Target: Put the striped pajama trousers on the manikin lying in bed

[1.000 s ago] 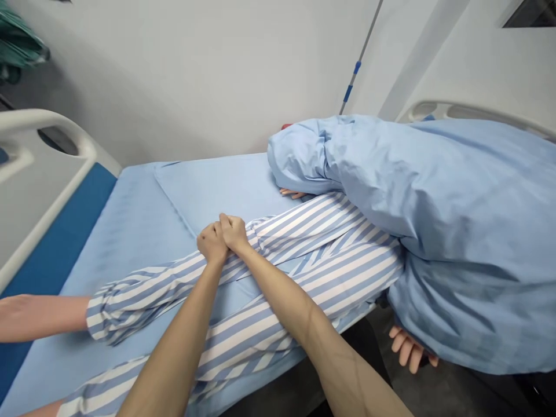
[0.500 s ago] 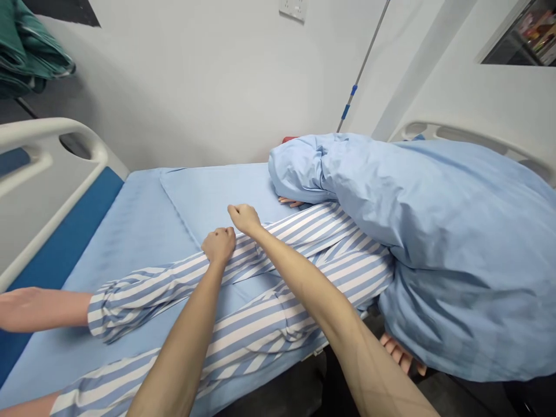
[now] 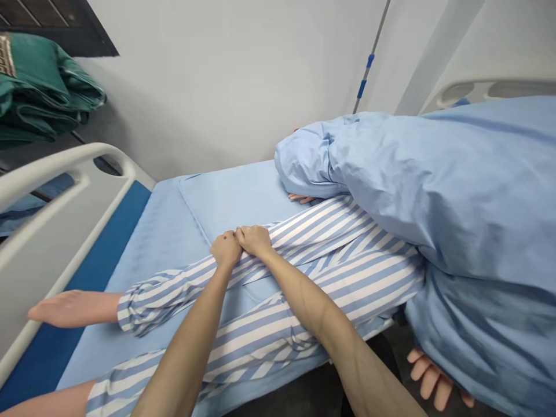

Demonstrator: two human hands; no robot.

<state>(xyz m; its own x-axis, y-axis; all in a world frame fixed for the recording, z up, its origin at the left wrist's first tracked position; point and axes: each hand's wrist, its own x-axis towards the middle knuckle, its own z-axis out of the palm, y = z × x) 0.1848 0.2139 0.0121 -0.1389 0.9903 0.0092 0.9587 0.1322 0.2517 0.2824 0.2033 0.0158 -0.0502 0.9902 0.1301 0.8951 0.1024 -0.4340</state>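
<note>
A figure in blue-and-white striped trousers lies on a hospital bed, its upper body under a light blue duvet. My left hand and my right hand are both closed into fists. They rest side by side, touching, on the far trouser leg near the knee. Nothing shows inside either fist. A bare foot sticks out of that leg at the left. One hand of the figure peeks from under the duvet, and the other hangs off the near bed edge.
A light blue sheet covers the mattress. The white footboard rail curves at the left, with folded green cloth on a shelf behind it. A pole with blue clips leans against the white wall. The headboard is at the right.
My right fist, lifted off the leg half a second ago, is down again beside my left fist. The view has shifted to the left.
</note>
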